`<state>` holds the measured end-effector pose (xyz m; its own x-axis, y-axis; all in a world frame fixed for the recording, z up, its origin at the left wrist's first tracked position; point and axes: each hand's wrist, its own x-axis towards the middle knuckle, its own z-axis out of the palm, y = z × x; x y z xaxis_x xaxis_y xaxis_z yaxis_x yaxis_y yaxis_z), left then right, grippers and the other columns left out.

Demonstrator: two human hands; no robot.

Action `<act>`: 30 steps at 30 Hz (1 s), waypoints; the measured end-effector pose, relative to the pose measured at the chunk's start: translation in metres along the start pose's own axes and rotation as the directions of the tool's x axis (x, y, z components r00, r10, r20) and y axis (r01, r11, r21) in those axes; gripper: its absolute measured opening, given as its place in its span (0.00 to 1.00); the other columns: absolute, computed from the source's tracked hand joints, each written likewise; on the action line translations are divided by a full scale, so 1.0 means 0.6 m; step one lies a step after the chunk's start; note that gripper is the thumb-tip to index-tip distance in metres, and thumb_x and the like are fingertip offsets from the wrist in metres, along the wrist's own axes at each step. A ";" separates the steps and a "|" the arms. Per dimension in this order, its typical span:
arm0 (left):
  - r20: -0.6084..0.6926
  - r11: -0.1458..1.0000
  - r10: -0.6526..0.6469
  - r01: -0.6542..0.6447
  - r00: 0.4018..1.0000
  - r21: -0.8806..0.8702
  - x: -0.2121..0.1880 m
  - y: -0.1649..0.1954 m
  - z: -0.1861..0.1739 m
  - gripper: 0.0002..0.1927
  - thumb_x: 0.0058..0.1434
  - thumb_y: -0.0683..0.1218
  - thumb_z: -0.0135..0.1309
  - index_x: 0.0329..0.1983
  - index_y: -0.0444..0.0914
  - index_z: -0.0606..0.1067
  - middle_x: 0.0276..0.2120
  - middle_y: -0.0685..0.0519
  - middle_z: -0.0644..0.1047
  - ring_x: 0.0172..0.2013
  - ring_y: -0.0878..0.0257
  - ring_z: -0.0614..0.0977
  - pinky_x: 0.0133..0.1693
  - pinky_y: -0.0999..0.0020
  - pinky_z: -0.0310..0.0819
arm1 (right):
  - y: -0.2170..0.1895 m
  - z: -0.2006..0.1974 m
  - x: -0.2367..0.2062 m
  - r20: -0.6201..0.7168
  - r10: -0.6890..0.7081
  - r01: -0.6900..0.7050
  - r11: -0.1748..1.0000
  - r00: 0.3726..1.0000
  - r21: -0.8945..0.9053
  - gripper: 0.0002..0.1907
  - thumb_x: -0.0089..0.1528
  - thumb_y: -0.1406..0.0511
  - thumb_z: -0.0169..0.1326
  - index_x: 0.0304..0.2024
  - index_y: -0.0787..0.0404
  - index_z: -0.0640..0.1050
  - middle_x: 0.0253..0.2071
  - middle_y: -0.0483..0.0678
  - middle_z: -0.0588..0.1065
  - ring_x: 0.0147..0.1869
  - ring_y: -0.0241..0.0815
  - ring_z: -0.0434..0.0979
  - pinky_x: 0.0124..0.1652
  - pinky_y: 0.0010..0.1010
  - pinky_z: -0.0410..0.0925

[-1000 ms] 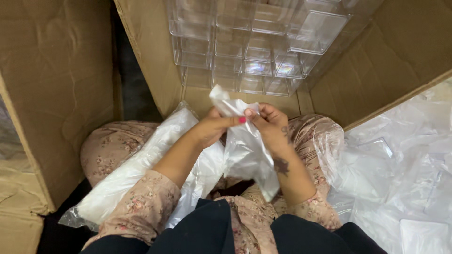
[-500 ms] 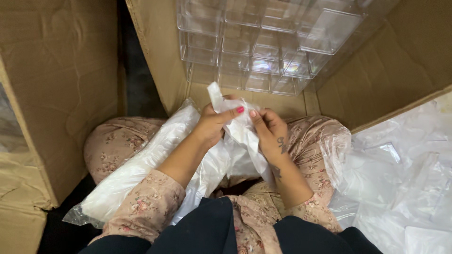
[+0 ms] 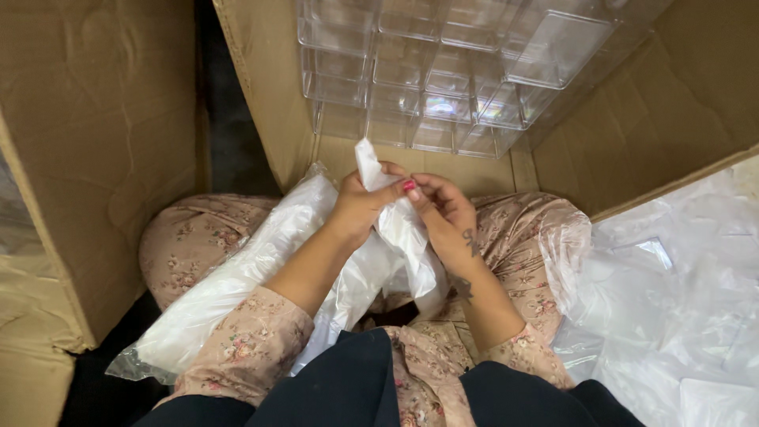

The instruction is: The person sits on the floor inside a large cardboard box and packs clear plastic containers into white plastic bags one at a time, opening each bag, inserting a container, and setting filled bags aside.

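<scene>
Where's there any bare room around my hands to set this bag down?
Little on the lap: the bag stack covers the left knee and both hands, left hand and right hand, work one clear bag. Bare: the right knee, and the dark gap between the cartons. The clear boxes crowd ahead.

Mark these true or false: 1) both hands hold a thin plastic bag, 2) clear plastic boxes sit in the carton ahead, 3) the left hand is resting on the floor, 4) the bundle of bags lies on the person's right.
1) True: the left hand and right hand pinch the thin plastic bag.
2) True: clear plastic boxes are stacked in the carton.
3) False: it grips the bag.
4) False: the bundle of bags lies across the left leg.
</scene>
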<state>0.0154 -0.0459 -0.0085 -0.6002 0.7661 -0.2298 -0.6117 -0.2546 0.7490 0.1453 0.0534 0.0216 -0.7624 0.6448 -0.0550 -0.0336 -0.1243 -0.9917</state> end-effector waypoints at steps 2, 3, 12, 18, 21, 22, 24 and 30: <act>-0.031 0.999 -0.033 0.035 0.999 0.039 0.000 -0.001 -0.001 0.12 0.60 0.37 0.64 0.46 0.32 0.80 0.38 0.50 0.82 0.38 0.63 0.83 0.43 0.69 0.79 | 0.003 -0.002 0.004 -0.056 0.019 -0.019 1.000 0.998 -0.010 0.13 0.66 0.66 0.58 0.52 0.65 0.79 0.38 0.40 0.78 0.36 0.28 0.71 0.35 0.19 0.65; -0.047 0.997 -0.047 0.049 0.998 0.058 0.000 -0.002 -0.002 0.11 0.60 0.38 0.63 0.46 0.32 0.81 0.38 0.50 0.83 0.38 0.64 0.83 0.42 0.70 0.79 | 0.005 -0.006 0.007 -0.122 0.029 -0.032 0.999 0.992 -0.019 0.12 0.67 0.66 0.58 0.51 0.66 0.80 0.37 0.41 0.78 0.35 0.28 0.71 0.35 0.19 0.66; -0.113 0.978 0.005 0.019 0.994 0.207 0.001 -0.001 0.002 0.13 0.59 0.44 0.68 0.41 0.29 0.81 0.33 0.49 0.81 0.33 0.63 0.80 0.38 0.68 0.75 | 0.028 -0.019 0.007 -0.003 0.038 -0.038 0.999 0.999 0.010 0.09 0.67 0.67 0.57 0.49 0.63 0.78 0.36 0.44 0.77 0.36 0.31 0.74 0.38 0.22 0.70; -0.074 0.904 -0.310 0.270 0.948 -0.332 0.000 0.085 0.029 0.18 0.56 0.56 0.55 0.38 0.38 0.79 0.32 0.52 0.83 0.38 0.59 0.82 0.44 0.63 0.77 | -0.012 -0.015 0.061 0.080 0.357 -0.358 0.845 0.931 0.396 0.20 0.69 0.53 0.44 0.42 0.63 0.78 0.38 0.45 0.79 0.43 0.37 0.78 0.51 0.31 0.68; -0.159 0.878 -0.220 0.124 0.962 -0.461 0.019 0.150 0.011 0.09 0.55 0.49 0.58 0.29 0.39 0.76 0.27 0.51 0.78 0.35 0.56 0.80 0.44 0.58 0.78 | -0.054 -0.030 0.120 0.303 0.204 -0.354 0.708 0.931 0.612 0.25 0.71 0.48 0.43 0.32 0.60 0.74 0.31 0.49 0.76 0.40 0.45 0.75 0.54 0.41 0.69; -0.106 0.872 -0.194 0.122 0.975 -0.473 0.029 0.165 0.001 0.07 0.53 0.47 0.58 0.27 0.39 0.74 0.26 0.51 0.77 0.34 0.56 0.79 0.44 0.57 0.78 | -0.068 -0.035 0.143 0.394 0.051 -0.338 0.620 0.918 0.708 0.27 0.73 0.48 0.44 0.29 0.59 0.72 0.27 0.51 0.73 0.38 0.48 0.73 0.54 0.46 0.69; -0.005 0.860 -0.136 0.116 0.991 -0.496 0.056 0.180 -0.022 0.07 0.50 0.42 0.59 0.22 0.39 0.71 0.24 0.52 0.75 0.32 0.57 0.77 0.43 0.56 0.78 | -0.090 -0.033 0.195 0.523 -0.034 -0.373 0.661 0.852 0.651 0.12 0.65 0.58 0.50 0.34 0.60 0.73 0.27 0.49 0.72 0.36 0.47 0.72 0.46 0.41 0.68; -0.264 0.911 0.122 -0.213 0.957 -0.352 0.175 0.144 -0.062 0.09 0.52 0.38 0.62 0.27 0.38 0.71 0.26 0.53 0.72 0.30 0.59 0.72 0.36 0.58 0.71 | -0.125 0.068 0.351 0.122 -0.431 0.448 0.855 0.894 -0.261 0.15 0.61 0.74 0.56 0.48 0.60 0.71 0.30 0.46 0.67 0.33 0.47 0.67 0.33 0.35 0.63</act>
<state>-0.1198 -0.0092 0.0089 -0.7849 0.5462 -0.2928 -0.6110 -0.6032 0.5126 -0.0392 0.1678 0.0889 -0.7462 0.5380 0.3921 -0.2012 0.3793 -0.9031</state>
